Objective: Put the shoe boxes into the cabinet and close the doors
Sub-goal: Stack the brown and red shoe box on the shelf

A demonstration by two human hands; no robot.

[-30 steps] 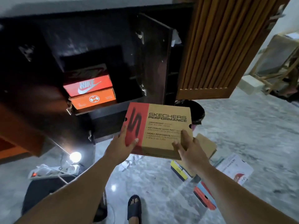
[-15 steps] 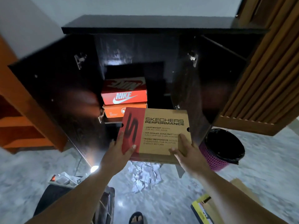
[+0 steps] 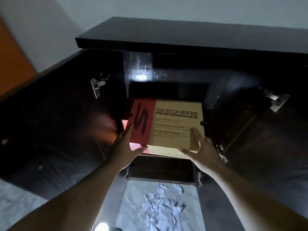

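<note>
Two hands [image 3: 166, 151] on one Skechers box [image 3: 173, 125]

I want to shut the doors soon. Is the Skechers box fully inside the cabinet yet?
Not yet. The Skechers box has its far end in the cabinet; its near end sticks out, held by left hand and right hand.

- A room in a home is indicated, seemingly a hallway or storage corner.
- A dark wooden cabinet [image 3: 183, 40] is seen against a plain pale wall [image 3: 150, 7], its doors swung wide open.
- A branded shoe box [image 3: 166, 125] is being held at the cabinet's shelf.
- A polished marble-patterned floor [image 3: 160, 205] is shown below, with crumpled paper [image 3: 165, 199] strewn on it.
</note>
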